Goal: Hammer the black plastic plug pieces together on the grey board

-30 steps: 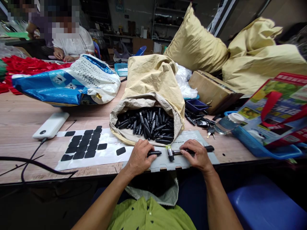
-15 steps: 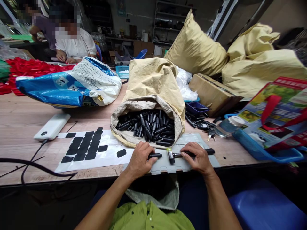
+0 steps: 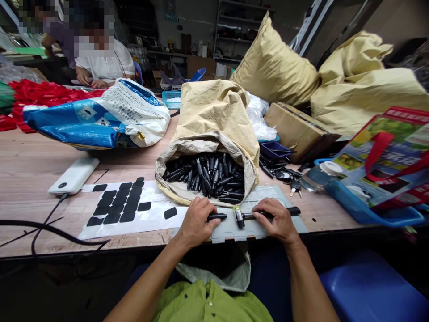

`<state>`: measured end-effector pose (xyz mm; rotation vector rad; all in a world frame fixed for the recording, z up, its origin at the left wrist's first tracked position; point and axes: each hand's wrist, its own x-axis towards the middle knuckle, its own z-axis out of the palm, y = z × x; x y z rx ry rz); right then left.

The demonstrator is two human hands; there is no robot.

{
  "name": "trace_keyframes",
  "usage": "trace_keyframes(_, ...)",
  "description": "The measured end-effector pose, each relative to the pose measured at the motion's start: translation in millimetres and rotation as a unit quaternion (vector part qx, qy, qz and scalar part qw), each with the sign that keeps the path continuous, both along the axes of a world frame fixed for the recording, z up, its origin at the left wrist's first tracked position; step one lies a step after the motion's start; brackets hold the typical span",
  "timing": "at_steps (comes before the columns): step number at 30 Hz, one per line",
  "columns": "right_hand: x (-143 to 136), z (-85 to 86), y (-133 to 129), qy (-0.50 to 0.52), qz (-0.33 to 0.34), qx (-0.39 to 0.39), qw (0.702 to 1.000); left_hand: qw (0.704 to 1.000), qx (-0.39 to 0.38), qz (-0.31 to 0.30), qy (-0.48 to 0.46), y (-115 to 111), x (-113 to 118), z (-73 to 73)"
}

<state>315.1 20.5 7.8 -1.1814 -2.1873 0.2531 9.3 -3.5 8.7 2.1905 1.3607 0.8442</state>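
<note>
My left hand (image 3: 197,222) is closed around a black pen-shaped piece (image 3: 219,216), whose end sticks out past the thumb to the right. Across from it, my right hand (image 3: 276,219) grips the black handle of a small hammer (image 3: 239,218). The hammer's head, with a yellow-green patch on top, lies on a grey board (image 3: 258,199) just right of the piece. Behind my hands, a beige sack (image 3: 214,112) lies with its mouth facing me, full of black pen-shaped pieces (image 3: 209,174) like the held one.
At left lie a paper sheet with black squares (image 3: 115,203), a white power bank (image 3: 73,175) and a blue-white bag (image 3: 100,118). To the right are keys (image 3: 296,188), a clear jar (image 3: 318,177) and a blue basket (image 3: 378,215). A person (image 3: 103,62) sits across the table.
The view has shifted very slightly. Both hands, the black piece and the hammer keep their places.
</note>
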Motion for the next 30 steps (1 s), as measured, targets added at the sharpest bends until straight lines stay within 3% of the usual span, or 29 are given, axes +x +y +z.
trace_keyframes(11, -0.7, 0.9, 0.5, 0.001, -0.001, 0.000, 1.000, 1.000, 0.004, 0.000, 0.000, 1.3, 0.0, -3.5)
trace_keyframes(16, -0.5, 0.8, 0.8, 0.002, -0.001, 0.003, 1.000, 1.000, 0.022, -0.004, -0.007, -2.8, -0.6, 2.6)
trace_keyframes(18, 0.0, 0.5, 1.0, 0.001, 0.001, 0.003, 1.000, 0.998, 0.047, -0.041, -0.029, -14.3, -0.8, 6.6)
trace_keyframes(20, 0.5, 0.1, 1.1, 0.000, 0.003, 0.004, 1.000, 0.989, 0.056, -0.126, -0.055, -32.5, -0.2, 7.8)
trace_keyframes(22, 1.0, -0.3, 1.1, -0.001, 0.004, 0.003, 1.000, 0.971, 0.034, -0.232, -0.051, -53.1, 1.7, 3.5)
trace_keyframes(24, 1.1, -0.7, 1.2, -0.002, 0.004, 0.001, 1.000, 0.961, -0.005, -0.276, -0.006, -70.5, 4.6, -7.2)
trace_keyframes(27, 1.0, -1.1, 1.2, 0.000, 0.004, -0.001, 1.000, 0.974, -0.110, -0.186, 0.075, -84.3, 8.7, -33.3)
trace_keyframes(30, 0.8, -1.1, 0.9, 0.005, 0.005, -0.001, 1.000, 0.964, -0.202, -0.073, 0.156, -86.9, 9.6, -63.9)
